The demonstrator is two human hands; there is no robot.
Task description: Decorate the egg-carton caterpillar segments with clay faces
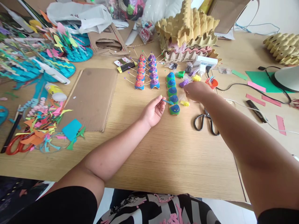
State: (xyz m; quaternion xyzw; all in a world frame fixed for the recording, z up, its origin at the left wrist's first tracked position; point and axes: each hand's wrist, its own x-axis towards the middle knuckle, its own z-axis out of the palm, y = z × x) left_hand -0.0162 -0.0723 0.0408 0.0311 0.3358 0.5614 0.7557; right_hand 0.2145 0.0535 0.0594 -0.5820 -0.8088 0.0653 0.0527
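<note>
My left hand [154, 111] pinches a thin blue plastic modelling tool [167, 101] between thumb and fingers. Its flat end points right, at the row of green egg-carton cups with blue tops [173, 90]. My right hand [195, 91] reaches past that row, over small lumps of clay in clear wrap. A purple lump [184, 82] lies at its fingertips, and yellow lumps [185, 103] lie in front and behind. The fingers of this hand are mostly hidden, so its grip is unclear. Farther back stand a red-and-orange row [139, 84] and a purple-and-blue row [154, 82] with sticks poking out.
Black-handled scissors [205, 121] lie under my right forearm. A red cup [212, 82] and a white power strip [205, 62] with cables are behind it. To the left are a cardboard sheet [91, 99] and paper scraps [46, 124]. Stacked egg trays [187, 34] stand at the back.
</note>
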